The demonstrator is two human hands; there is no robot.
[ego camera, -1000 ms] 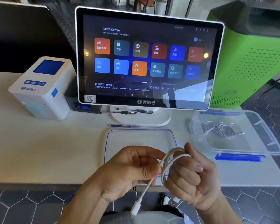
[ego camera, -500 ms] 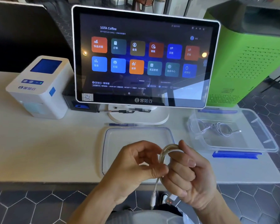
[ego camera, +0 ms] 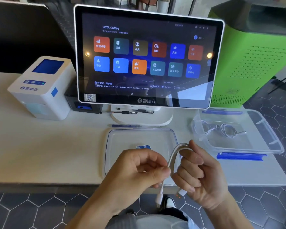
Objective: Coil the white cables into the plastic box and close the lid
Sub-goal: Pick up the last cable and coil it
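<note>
Both hands hold a white cable (ego camera: 175,153) wound into loops above the table's front edge. My right hand (ego camera: 200,176) has the loops around its fingers. My left hand (ego camera: 139,169) pinches the cable's tail beside them, and a plug end (ego camera: 159,198) hangs below. The clear plastic box (ego camera: 271,142) stands open at the right, with another coiled white cable (ego camera: 228,130) lying inside it. Its clear lid (ego camera: 122,146) lies flat on the table just beyond my hands, with a blue sticker on it.
A large touchscreen (ego camera: 147,58) on a white stand faces me at the table's middle. A white receipt printer (ego camera: 41,88) sits at the left. A green machine (ego camera: 254,55) stands behind the box. A pen (ego camera: 125,125) lies by the stand's base. Blue clips (ego camera: 241,157) flank the box.
The hanging tail has grown shorter as more cable went onto the loops at my right hand. Both hands stayed over the table's front edge.
</note>
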